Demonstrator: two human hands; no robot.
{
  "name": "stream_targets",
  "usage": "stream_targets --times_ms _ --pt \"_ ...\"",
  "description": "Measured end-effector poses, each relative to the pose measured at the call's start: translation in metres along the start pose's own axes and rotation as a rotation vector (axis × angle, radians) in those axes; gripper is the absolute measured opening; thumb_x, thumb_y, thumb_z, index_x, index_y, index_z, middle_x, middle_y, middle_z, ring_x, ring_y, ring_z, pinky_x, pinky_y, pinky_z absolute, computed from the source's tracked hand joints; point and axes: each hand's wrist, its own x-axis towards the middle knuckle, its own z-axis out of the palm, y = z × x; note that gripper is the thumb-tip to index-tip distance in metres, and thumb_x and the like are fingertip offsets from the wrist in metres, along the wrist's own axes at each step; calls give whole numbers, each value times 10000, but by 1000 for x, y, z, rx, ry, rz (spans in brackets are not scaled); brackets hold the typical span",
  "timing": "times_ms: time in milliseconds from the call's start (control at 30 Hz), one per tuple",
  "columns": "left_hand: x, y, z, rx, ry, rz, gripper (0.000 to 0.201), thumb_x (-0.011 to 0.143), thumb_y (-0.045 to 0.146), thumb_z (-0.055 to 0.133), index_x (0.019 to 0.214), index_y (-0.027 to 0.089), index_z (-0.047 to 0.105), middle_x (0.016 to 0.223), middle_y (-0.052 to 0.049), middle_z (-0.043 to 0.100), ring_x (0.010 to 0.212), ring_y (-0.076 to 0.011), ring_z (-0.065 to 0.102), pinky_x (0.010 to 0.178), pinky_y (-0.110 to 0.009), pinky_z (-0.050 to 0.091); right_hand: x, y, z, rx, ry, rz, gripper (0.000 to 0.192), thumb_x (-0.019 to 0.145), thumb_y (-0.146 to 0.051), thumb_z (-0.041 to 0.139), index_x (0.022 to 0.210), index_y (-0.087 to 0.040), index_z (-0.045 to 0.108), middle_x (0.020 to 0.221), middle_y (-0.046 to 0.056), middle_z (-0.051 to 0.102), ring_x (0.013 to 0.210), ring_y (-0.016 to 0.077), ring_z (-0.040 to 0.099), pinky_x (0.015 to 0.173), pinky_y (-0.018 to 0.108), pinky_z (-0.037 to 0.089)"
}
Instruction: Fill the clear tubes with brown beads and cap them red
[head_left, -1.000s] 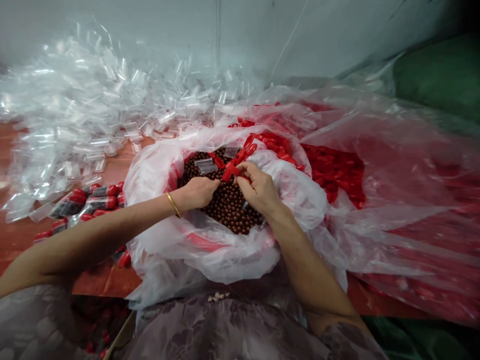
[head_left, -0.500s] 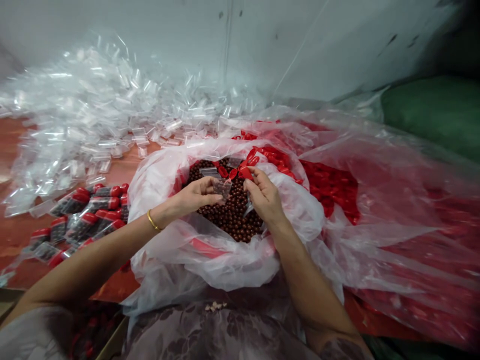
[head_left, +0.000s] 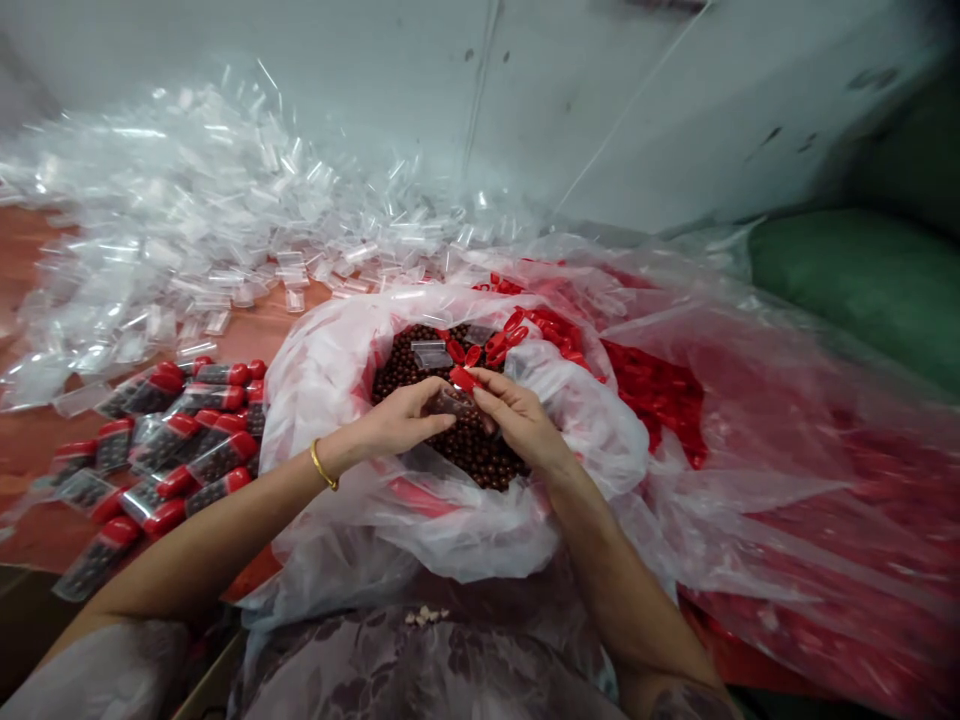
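Above a bag of small dark brown balls [head_left: 480, 455], my left hand [head_left: 405, 415] is closed on a clear plastic container [head_left: 448, 402], partly hidden by the fingers. My right hand [head_left: 517, 415] pinches a red cap [head_left: 463, 379] at the container's upper end. Whether the cap is seated I cannot tell. The white plastic bag [head_left: 322, 370] has its rim rolled out around the balls. Loose red caps [head_left: 510, 338] and an empty clear container [head_left: 430, 354] lie on the balls just beyond my hands.
Filled red-capped containers [head_left: 195, 455] lie in a pile on the left of the orange-red table [head_left: 30, 270]. A large heap of clear containers [head_left: 165, 200] spreads behind. To the right sits a clear plastic bag of red caps [head_left: 660, 400], with a green sack [head_left: 847, 280] behind it.
My right hand has brought the red cap left and down to the container in my left hand. The two hands are closer together. The view has shifted slightly.
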Motion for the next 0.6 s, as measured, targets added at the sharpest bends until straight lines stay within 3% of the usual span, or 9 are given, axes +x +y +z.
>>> stream_targets --times_ms 67,133,200,400,600 --pt "-1 1 1 -17 16 -2 264 786 325 624 959 142 546 888 -12 572 804 -125 517 756 -271 437 -1 0 2 -152 43 -115 334 891 -364 479 1146 -222 643 881 27 700 772 165 650 698 310 541" --pt "-3 2 2 -90 34 -16 276 793 368 616 928 147 522 854 -3 551 767 -115 518 713 -260 444 -3 -1 2 -305 119 -238 318 901 -309 473 1155 -220 644 1088 62 707 1002 203 654 887 379 528" --pt "-3 4 3 -164 23 -43 312 790 407 622 926 154 501 827 7 542 725 -104 528 673 -251 455 -4 -2 1 -465 179 -329 323 901 -251 467 1175 -213 633 1141 80 701 1057 209 650 947 399 514" --pt "-3 7 3 -315 -36 -122 406 759 493 659 901 164 469 769 30 544 587 -65 534 565 -222 475 -5 -5 9 -849 258 -546 374 929 -142 390 1223 -186 616 1142 97 715 1010 193 688 908 351 557" --pt "-6 11 1 -344 3 -101 392 790 513 629 818 168 444 701 45 517 502 -33 467 478 -186 393 -7 -2 14 -978 258 -554 385 947 -152 382 1264 -199 596 1123 115 723 831 190 718 772 325 586"
